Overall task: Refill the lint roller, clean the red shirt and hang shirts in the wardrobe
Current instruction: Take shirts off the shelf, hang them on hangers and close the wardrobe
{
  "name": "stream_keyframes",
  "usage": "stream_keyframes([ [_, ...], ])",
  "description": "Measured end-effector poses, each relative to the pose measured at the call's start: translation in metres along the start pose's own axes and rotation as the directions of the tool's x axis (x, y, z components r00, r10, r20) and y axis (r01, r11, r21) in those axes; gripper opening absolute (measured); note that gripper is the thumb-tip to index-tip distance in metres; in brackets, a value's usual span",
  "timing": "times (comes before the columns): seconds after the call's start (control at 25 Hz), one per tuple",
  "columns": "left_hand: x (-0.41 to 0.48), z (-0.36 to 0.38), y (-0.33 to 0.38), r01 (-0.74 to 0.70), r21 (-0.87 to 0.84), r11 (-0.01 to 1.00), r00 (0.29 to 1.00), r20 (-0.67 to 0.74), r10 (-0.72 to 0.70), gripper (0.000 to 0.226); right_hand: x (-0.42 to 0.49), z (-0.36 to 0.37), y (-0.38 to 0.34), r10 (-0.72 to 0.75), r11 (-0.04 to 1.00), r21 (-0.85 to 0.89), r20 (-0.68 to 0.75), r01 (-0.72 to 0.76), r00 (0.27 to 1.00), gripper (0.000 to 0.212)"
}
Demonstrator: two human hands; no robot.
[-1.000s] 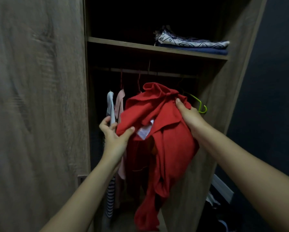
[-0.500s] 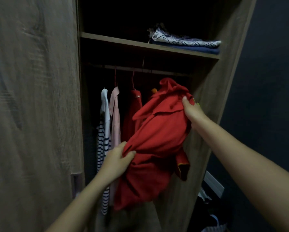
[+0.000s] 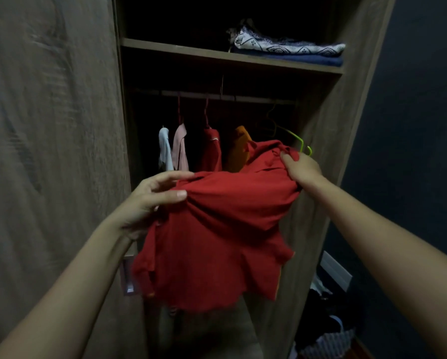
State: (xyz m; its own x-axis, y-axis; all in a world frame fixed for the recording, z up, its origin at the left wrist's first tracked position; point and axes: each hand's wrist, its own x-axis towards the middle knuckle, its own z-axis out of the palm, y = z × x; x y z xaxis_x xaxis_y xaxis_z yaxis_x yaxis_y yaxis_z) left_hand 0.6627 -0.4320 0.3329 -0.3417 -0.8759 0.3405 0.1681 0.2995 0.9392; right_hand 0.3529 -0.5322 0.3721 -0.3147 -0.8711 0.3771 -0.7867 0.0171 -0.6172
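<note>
I hold a crumpled red shirt (image 3: pixel 217 234) in front of the open wardrobe (image 3: pixel 318 161). My right hand (image 3: pixel 301 168) pinches its upper right edge, close to a green hanger (image 3: pixel 301 142) that pokes out behind the cloth. My left hand (image 3: pixel 152 200) grips the shirt's upper left part with thumb on the cloth and fingers spread. On the rail (image 3: pixel 217 95) hang a white shirt (image 3: pixel 164 147), a pink shirt (image 3: pixel 180 146), a red shirt (image 3: pixel 212 149) and an orange garment (image 3: pixel 239 149). No lint roller is in view.
The wardrobe door (image 3: pixel 51 151) stands open on the left. Folded patterned and blue cloths (image 3: pixel 289 51) lie on the upper shelf (image 3: pixel 191 51). A dark wall (image 3: pixel 411 125) is on the right, with clothes heaped on the floor (image 3: pixel 328 332) below.
The red shirt has dropped lower and spread out wider between my hands. My left hand rose and shifted its grip to the shirt's upper edge. The hanging clothes are uncovered again.
</note>
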Motion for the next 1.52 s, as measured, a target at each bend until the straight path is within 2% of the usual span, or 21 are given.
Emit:
stream_keyframes([
  [0.08,0.001,0.009,-0.007,0.004,-0.279,0.960,1.000,-0.012,-0.008,0.055,-0.006,0.010,0.002,-0.051,0.998,0.029,0.030,0.051,0.998,0.049],
  [0.12,0.003,0.014,-0.009,-0.016,-0.348,0.937,1.000,-0.009,0.013,0.056,-0.009,0.015,0.003,-0.065,0.998,0.031,0.047,0.063,0.997,0.048],
  [0.32,-0.005,0.058,0.016,-0.218,-0.272,0.937,0.976,-0.079,0.204,0.044,-0.017,0.021,-0.005,-0.104,0.994,0.048,0.089,0.100,0.991,0.047],
  [0.4,-0.001,0.061,0.021,-0.299,-0.132,0.945,0.954,-0.075,0.291,0.039,-0.021,0.019,-0.007,-0.087,0.984,0.167,0.146,0.063,0.985,0.048],
  [0.48,0.008,0.060,0.019,-0.373,0.155,0.915,0.922,-0.055,0.384,0.034,-0.033,0.014,-0.013,-0.102,0.934,0.356,0.337,-0.027,0.936,0.053],
  [0.56,0.021,0.065,0.009,-0.397,0.423,0.815,0.882,-0.069,0.466,0.030,-0.046,0.011,-0.022,-0.143,0.914,0.399,0.474,-0.068,0.869,0.065],
  [0.64,0.036,0.072,-0.005,-0.377,0.590,0.714,0.848,-0.090,0.522,0.024,-0.058,0.012,-0.029,-0.205,0.890,0.455,0.466,-0.034,0.860,0.075],
  [0.72,0.051,0.074,-0.020,-0.284,0.681,0.675,0.841,-0.162,0.517,0.020,-0.065,0.014,-0.027,-0.275,0.837,0.547,0.405,0.010,0.872,0.085],
  [0.8,0.062,0.076,-0.030,-0.180,0.710,0.681,0.845,-0.242,0.476,0.018,-0.078,0.011,-0.017,-0.365,0.827,0.554,0.398,0.097,0.842,0.073],
  [0.88,0.067,0.078,-0.032,-0.106,0.742,0.662,0.845,-0.284,0.453,0.020,-0.093,0.013,-0.003,-0.425,0.862,0.465,0.447,0.202,0.787,0.063],
  [0.92,0.070,0.077,-0.031,-0.085,0.759,0.646,0.851,-0.281,0.443,0.020,-0.097,0.015,0.004,-0.454,0.879,0.365,0.449,0.305,0.770,0.064],
  [1.0,0.074,0.067,-0.027,-0.061,0.799,0.598,0.892,-0.225,0.391,0.019,-0.095,0.021,0.015,-0.483,0.873,0.256,0.347,0.414,0.804,0.052],
  [1.04,0.076,0.058,-0.026,-0.070,0.796,0.601,0.924,-0.176,0.340,0.017,-0.092,0.019,0.017,-0.457,0.876,0.304,0.277,0.375,0.845,0.040],
  [1.12,0.077,0.040,-0.027,-0.094,0.690,0.718,0.978,-0.071,0.196,0.013,-0.080,0.010,0.015,-0.353,0.843,0.493,0.207,0.215,0.912,0.024],
  [1.16,0.075,0.036,-0.028,-0.089,0.619,0.780,0.991,-0.022,0.130,0.014,-0.076,0.004,0.011,-0.319,0.813,0.561,0.205,0.156,0.925,0.026],
  [1.2,0.073,0.035,-0.030,-0.086,0.594,0.800,0.995,0.013,0.097,0.015,-0.072,-0.001,0.007,-0.304,0.804,0.580,0.208,0.134,0.930,0.028],
  [1.24,0.072,0.036,-0.033,-0.105,0.620,0.778,0.994,0.033,0.107,0.016,-0.068,-0.004,0.003,-0.300,0.817,0.559,0.200,0.143,0.933,0.029],
  [1.36,0.070,0.044,-0.031,-0.202,0.811,0.549,0.963,0.063,0.262,0.017,-0.054,-0.012,-0.002,-0.313,0.914,0.315,0.147,0.255,0.938,0.022],
  [1.4,0.069,0.044,-0.028,-0.238,0.822,0.518,0.953,0.097,0.286,0.016,-0.051,-0.015,-0.003,-0.319,0.929,0.241,0.135,0.282,0.938,0.021],
  [1.44,0.067,0.041,-0.025,-0.274,0.811,0.516,0.949,0.142,0.281,0.022,-0.049,-0.018,-0.005,-0.326,0.934,0.196,0.132,0.297,0.936,0.021],
  [1.52,0.061,0.035,-0.023,-0.334,0.793,0.509,0.942,0.264,0.208,0.055,-0.050,-0.020,-0.006,-0.330,0.935,0.179,0.127,0.306,0.935,0.019],
])
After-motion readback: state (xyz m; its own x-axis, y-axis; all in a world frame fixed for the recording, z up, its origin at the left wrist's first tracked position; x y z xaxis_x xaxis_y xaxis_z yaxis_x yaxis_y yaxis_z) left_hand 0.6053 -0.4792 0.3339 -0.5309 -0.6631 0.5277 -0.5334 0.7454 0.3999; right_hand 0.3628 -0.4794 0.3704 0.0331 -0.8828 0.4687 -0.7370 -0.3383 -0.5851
